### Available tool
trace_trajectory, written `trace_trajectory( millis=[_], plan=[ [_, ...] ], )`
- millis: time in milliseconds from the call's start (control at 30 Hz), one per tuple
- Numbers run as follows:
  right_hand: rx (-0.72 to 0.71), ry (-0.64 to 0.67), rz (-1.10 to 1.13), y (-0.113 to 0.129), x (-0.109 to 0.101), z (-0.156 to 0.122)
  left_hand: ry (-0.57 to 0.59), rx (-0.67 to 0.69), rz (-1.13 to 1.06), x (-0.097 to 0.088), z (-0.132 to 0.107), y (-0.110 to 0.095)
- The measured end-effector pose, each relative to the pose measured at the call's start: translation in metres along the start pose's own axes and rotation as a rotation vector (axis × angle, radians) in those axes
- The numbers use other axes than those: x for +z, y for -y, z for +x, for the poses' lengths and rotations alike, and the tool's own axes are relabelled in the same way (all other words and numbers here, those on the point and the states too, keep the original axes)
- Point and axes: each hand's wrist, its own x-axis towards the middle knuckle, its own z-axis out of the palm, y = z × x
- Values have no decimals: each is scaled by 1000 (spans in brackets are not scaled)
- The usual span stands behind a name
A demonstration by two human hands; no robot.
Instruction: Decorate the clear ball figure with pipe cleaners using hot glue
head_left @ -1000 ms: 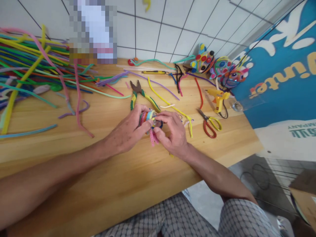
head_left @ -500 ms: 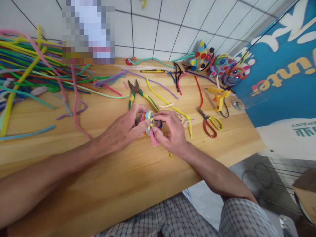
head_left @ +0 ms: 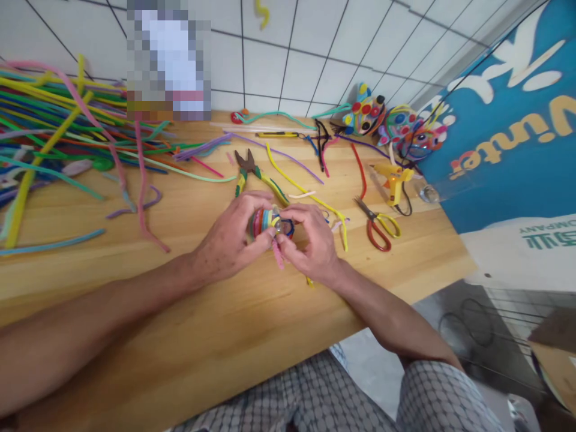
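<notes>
From my remote seat I see the pipe-cleaner-wrapped craft body (head_left: 261, 222) between both hands, over the wooden table (head_left: 189, 318). The left hand (head_left: 234, 235) grips its striped side, fingers and thumb clamped; the right hand (head_left: 311, 241) pinches its clear end. I judge too hard a squeeze could dent that end or loosen coils; the pliers (head_left: 248, 164) just beyond could knock the left knuckles.

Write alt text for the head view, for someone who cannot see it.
A person's left hand and right hand hold a small striped object over a wooden table. Pliers are just beyond, scissors and a glue gun to the right, colourful pipe cleaners heaped to the left.
</notes>
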Motion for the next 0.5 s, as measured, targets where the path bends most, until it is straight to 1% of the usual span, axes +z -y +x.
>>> trace_trajectory(
  millis=[67,167,267,333,367,433,500],
  plan=[
    [9,14,1,0,1,-1,11,41,-22,2,-2,1],
    [23,27,12,3,-2,0,30,67,-11,2,-3,2],
    [99,43,20,7,-17,6,26,73,-2,1,-3,3],
    [200,18,16,6,-36,12,33,74,3,1,-3,4],
    [260,-17,9,3,-48,15,38,75,7,1,-3,5],
    [385,-125,-16,-8,-77,18,40,77,15,1,-4,4],
    [492,-267,-48,-27,-108,14,39,77,29,0,-5,3]
  ],
)
